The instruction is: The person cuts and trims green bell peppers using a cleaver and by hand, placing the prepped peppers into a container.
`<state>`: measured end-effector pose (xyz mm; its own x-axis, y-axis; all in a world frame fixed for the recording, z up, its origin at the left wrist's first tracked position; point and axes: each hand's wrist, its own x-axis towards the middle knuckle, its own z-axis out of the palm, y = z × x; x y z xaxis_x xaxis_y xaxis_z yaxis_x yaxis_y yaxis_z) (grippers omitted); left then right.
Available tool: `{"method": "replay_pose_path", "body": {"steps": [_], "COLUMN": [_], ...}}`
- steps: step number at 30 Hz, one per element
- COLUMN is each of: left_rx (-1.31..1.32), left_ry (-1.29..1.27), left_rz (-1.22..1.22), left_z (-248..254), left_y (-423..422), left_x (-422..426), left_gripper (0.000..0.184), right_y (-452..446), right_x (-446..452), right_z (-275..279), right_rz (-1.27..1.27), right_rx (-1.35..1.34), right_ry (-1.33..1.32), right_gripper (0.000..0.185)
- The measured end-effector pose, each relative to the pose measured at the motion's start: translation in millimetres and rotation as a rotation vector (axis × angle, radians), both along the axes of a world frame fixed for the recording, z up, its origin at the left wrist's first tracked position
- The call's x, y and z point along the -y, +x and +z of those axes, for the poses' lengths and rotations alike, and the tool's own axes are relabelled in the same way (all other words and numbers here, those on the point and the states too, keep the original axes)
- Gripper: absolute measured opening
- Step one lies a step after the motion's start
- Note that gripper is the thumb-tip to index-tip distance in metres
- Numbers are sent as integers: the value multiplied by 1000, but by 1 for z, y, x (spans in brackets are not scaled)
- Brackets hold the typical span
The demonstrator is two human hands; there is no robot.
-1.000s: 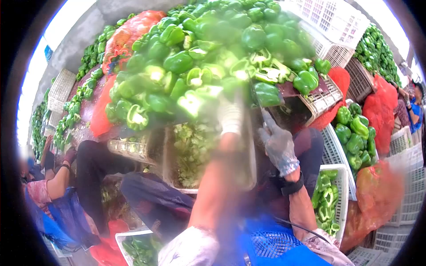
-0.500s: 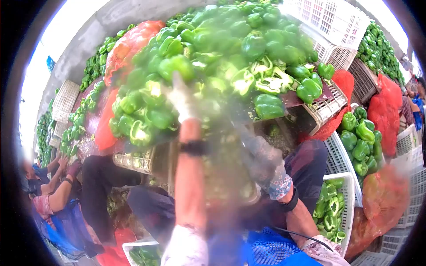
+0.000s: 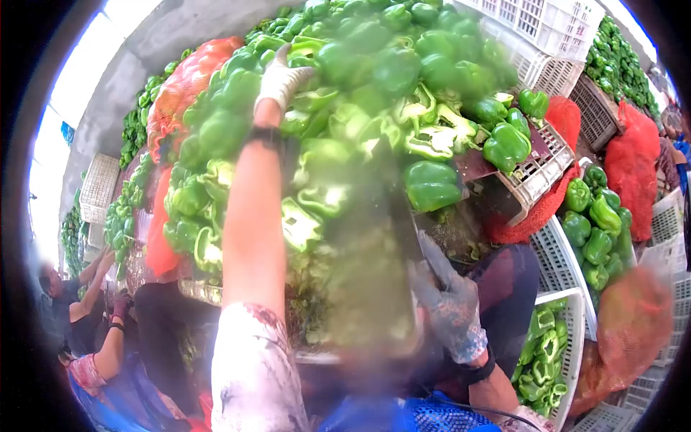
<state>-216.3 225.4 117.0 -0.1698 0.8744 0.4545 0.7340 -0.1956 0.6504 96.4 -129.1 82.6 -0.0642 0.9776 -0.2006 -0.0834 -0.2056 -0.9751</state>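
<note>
My left hand (image 3: 282, 78), in a pale glove, is stretched far into a heap of green bell peppers (image 3: 397, 68). Its fingers are spread against peppers near the heap's upper left, with no firm grip visible. Low at the right, my right hand (image 3: 452, 306) wears a grey patterned glove. One finger points forward and the others curl; what lies between them is hidden. Cut-open peppers (image 3: 435, 140) with pale insides lie along the near side of the heap. A whole pepper (image 3: 432, 186) sits just beyond my right hand. Blur covers the middle of the view.
A white crate (image 3: 572, 345) of cut peppers stands right of my leg. Behind it are more peppers (image 3: 596, 229) in another crate. Red mesh sacks (image 3: 628, 169) and stacked white crates (image 3: 536, 29) stand further right. At the left edge another person (image 3: 97, 360) sits beside peppers.
My left hand has moved up and away, deeper into the heap. My right hand has shifted down and slightly right. The view has tilted a little.
</note>
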Motion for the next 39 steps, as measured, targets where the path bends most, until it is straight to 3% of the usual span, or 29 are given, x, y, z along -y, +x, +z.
{"method": "replay_pose_path", "body": {"steps": [1, 2, 5, 6, 9, 10, 11, 12, 13, 14, 15, 16, 17, 19, 20, 21, 23, 25, 27, 28, 30, 33, 35, 37, 39], "left_rx": [139, -144, 9, 152, 638, 961, 1054, 620, 386, 166, 147, 298, 455, 1119, 810, 943, 661, 745, 297, 582, 774, 647, 757, 838, 675], "left_ry": [-177, -89, -150, -138, -67, -51, -7, 160, 239, 337, 361, 324, 296, 103, 246, 193, 196, 132, 194, 131, 50, 9, -10, 39, 57], "left_rz": [-109, 58, -7, -85, -173, -279, -301, -338, -362, -371, -385, -408, -426, -453, -412, -324, -80, -59, 55, 3, -44, -42, -83, -117, -69], "left_z": [2, -4, 0, 0, -4, 8, 9, -7, -9, -11, -19, -16, -12, -3, -26, -26, -65, -83, -109, -109, -105, -99, -89, -102, -111], "left_y": [-1, 2, -3, -2, -15, 1, -1, -28, -33, -38, -39, -22, -3, 55, 70, 94, 119, 163, 178, 185, 190, 187, 189, 180, 173], "left_x": [-12, -20, -18, -11, -3, 23, 28, 13, 19, 25, 35, 67, 100, 177, 196, 227, 263, 293, 299, 302, 308, 318, 324, 315, 310], "left_gripper": [99, 94, 89, 76, 68, 60, 60, 61, 61, 62, 62, 62, 62, 62, 63, 62, 71, 73, 74, 71, 65, 56, 51, 50, 51], "right_y": [4, 5, 10, 11, 12, 12, 12, 11, 9, 9, 8, 4, 4, 8, 11, 13, 9, 9, 6, 8, 11, 14, 16, 15, 17], "right_x": [-2, -4, -9, -9, -6, -5, -6, -3, 0, 2, 3, 3, 3, 4, 5, 6, 10, 15, 17, 17, 18, 22, 21, 21, 23], "right_z": [-2, -4, -2, -2, -4, -3, 3, 4, 4, -1, -9, -23, -31, -40, -43, -47, -36, -27, -19, -22, -28, -25, -14, -18, -14], "right_rz": [8, 2, 21, 28, 37, 37, 34, 27, 19, 4, -14, -49, -51, -64, -72, -81, -110, -112, -115, -77, -19, 65, 83, 9, -70], "right_rx": [61, 54, -73, -87, -54, -37, -40, -83, -126, -203, -282, -36, -66, -49, -6, 37, -32, -9, 77, 116, 198, 369, 290, 235, 185], "right_ry": [30, 19, -60, -61, -27, -21, -42, -57, -73, -78, -81, 169, 177, 196, 214, 231, 189, 193, 296, 327, 359, 389, 207, 427, 515], "right_gripper": [54, 55, 57, 58, 59, 59, 58, 58, 58, 57, 56, 56, 56, 55, 55, 55, 54, 53, 52, 51, 50, 48, 47, 45, 45]}}
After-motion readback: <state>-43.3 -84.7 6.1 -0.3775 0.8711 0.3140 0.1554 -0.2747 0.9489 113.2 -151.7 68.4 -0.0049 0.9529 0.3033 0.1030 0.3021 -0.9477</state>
